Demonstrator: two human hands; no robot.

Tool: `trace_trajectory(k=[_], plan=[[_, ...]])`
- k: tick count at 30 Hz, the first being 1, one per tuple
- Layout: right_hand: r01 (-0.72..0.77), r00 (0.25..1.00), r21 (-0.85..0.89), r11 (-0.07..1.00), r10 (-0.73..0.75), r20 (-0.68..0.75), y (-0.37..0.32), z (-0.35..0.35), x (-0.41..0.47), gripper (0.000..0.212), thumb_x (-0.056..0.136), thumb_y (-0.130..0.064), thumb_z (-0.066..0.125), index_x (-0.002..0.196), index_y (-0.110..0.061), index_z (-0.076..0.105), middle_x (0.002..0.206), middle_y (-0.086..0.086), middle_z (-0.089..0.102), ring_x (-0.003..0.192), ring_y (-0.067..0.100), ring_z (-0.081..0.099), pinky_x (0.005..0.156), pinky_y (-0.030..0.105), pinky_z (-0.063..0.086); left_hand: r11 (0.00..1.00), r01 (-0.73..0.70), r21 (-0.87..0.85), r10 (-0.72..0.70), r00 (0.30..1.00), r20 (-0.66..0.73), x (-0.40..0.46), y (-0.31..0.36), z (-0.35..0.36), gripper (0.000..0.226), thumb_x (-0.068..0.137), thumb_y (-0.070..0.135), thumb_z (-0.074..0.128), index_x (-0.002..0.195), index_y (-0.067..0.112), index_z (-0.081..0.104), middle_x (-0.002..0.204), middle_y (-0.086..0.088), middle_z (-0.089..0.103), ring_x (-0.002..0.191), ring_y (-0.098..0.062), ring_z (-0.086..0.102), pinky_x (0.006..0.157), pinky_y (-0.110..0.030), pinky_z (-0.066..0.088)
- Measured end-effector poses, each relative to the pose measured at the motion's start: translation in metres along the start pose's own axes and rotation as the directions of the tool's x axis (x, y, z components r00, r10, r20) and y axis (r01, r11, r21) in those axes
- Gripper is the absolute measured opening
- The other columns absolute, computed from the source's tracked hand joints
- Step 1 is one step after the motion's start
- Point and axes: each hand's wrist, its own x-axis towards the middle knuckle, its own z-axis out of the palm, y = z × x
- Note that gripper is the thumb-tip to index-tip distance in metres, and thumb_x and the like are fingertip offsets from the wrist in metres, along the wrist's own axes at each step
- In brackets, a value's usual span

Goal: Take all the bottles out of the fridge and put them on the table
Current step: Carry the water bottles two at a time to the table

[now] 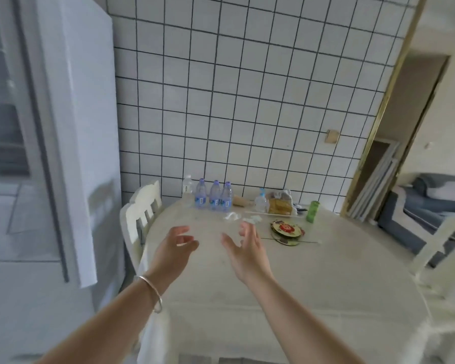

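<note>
Three water bottles with purple caps and blue labels (214,195) stand in a row at the far side of the table (313,271), against the tiled wall. A clear bottle with a white cap (187,189) stands just left of them. My left hand (175,245) and my right hand (244,248) hover over the table, fingers loosely spread, holding nothing. A bangle sits on my left wrist. The white fridge (71,140) stands at the left with its door swung out; its inside is blurred.
A white chair (142,214) stands between fridge and table. On the table lie a small spray bottle (261,200), a bag of bread (280,204), a green cup (313,212), a decorated plate (286,229) and crumpled wrappers (231,216). Another chair (441,248) stands right.
</note>
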Motion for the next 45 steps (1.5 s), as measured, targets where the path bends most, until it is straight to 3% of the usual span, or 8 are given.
trace_trajectory(k=[3, 6, 11, 20, 28, 33, 39, 45], plan=[[0.055, 0.997, 0.025, 0.998, -0.056, 0.051, -0.017, 0.015, -0.032, 0.058, 0.088, -0.048, 0.052, 0.137, -0.025, 0.032, 0.140, -0.006, 0.040, 0.125, 0.014, 0.044, 0.094, 0.030, 0.035, 0.999, -0.040, -0.028, 0.039, 0.999, -0.017, -0.040, -0.001, -0.029, 0.033, 0.086, 0.010, 0.064, 0.112, 0.024, 0.052, 0.104, -0.003, 0.063, 0.083, -0.016, 0.059, 0.071, -0.031, 0.046], [0.091, 0.987, 0.067, 0.994, -0.099, 0.127, -0.038, 0.036, -0.059, 0.057, 0.088, -0.045, 0.055, 0.136, -0.022, 0.035, 0.138, -0.002, 0.043, 0.124, 0.016, 0.044, 0.096, 0.029, 0.034, 0.996, -0.063, -0.066, 0.057, 0.994, -0.094, -0.072, 0.003, -0.073, 0.031, 0.081, 0.013, 0.069, 0.102, 0.031, 0.054, 0.098, 0.001, 0.063, 0.080, -0.016, 0.059, 0.073, -0.032, 0.044], [0.148, 0.950, 0.095, 0.984, -0.168, 0.262, -0.075, 0.085, -0.106, 0.055, 0.087, -0.045, 0.055, 0.134, -0.023, 0.037, 0.135, -0.004, 0.046, 0.121, 0.016, 0.048, 0.092, 0.026, 0.034, 0.990, -0.075, -0.119, 0.033, 0.944, -0.328, -0.115, -0.007, -0.153, 0.027, 0.087, 0.007, 0.060, 0.108, 0.023, 0.053, 0.093, 0.002, 0.061, 0.088, -0.022, 0.059, 0.068, -0.030, 0.043], [0.310, 0.845, 0.125, 0.942, -0.334, 0.417, -0.184, 0.213, -0.163, 0.057, 0.087, -0.050, 0.052, 0.137, -0.028, 0.033, 0.134, -0.006, 0.046, 0.122, 0.014, 0.046, 0.102, 0.035, 0.038, 0.976, -0.122, -0.179, 0.033, 0.902, -0.431, -0.126, -0.033, -0.309, 0.032, 0.086, 0.000, 0.058, 0.112, 0.017, 0.050, 0.091, -0.001, 0.060, 0.076, -0.018, 0.056, 0.065, -0.027, 0.041], [0.263, 0.883, 0.149, 0.953, -0.300, 0.361, -0.293, 0.342, -0.133, 0.057, 0.087, -0.048, 0.052, 0.136, -0.027, 0.032, 0.134, -0.003, 0.046, 0.119, 0.017, 0.048, 0.100, 0.039, 0.041, 0.992, -0.120, -0.043, 0.094, 0.915, -0.391, -0.065, -0.026, -0.458, 0.037, 0.088, 0.015, 0.059, 0.124, 0.017, 0.051, 0.108, -0.003, 0.063, 0.096, -0.032, 0.064, 0.070, -0.032, 0.047], [0.229, 0.910, 0.138, 0.964, -0.262, 0.320, -0.332, 0.414, -0.089, 0.055, 0.088, -0.047, 0.051, 0.135, -0.026, 0.034, 0.134, -0.003, 0.047, 0.119, 0.016, 0.048, 0.095, 0.037, 0.042, 0.995, -0.100, 0.003, 0.095, 0.929, -0.358, -0.007, -0.035, -0.524, 0.036, 0.090, 0.020, 0.057, 0.125, 0.021, 0.049, 0.112, -0.001, 0.063, 0.102, -0.028, 0.063, 0.080, -0.034, 0.051], [0.222, 0.932, 0.132, 0.966, -0.250, 0.264, -0.373, 0.500, 0.001, 0.060, 0.089, -0.045, 0.049, 0.140, -0.020, 0.030, 0.143, 0.000, 0.039, 0.126, 0.020, 0.044, 0.100, 0.038, 0.040, 0.984, -0.180, 0.009, 0.170, 0.912, -0.374, 0.095, -0.045, -0.584, 0.031, 0.091, 0.014, 0.056, 0.120, 0.022, 0.052, 0.112, -0.003, 0.061, 0.094, -0.026, 0.061, 0.068, -0.025, 0.047], [0.231, 0.942, 0.172, 0.957, -0.264, 0.205, -0.419, 0.570, 0.121, 0.059, 0.089, -0.041, 0.053, 0.139, -0.017, 0.033, 0.140, 0.002, 0.043, 0.123, 0.021, 0.047, 0.092, 0.032, 0.037, 0.986, -0.166, 0.029, 0.165, 0.914, -0.370, 0.221, -0.048, -0.637, 0.035, 0.089, 0.018, 0.058, 0.122, 0.028, 0.050, 0.115, -0.002, 0.061, 0.102, -0.024, 0.061, 0.088, -0.039, 0.050]])
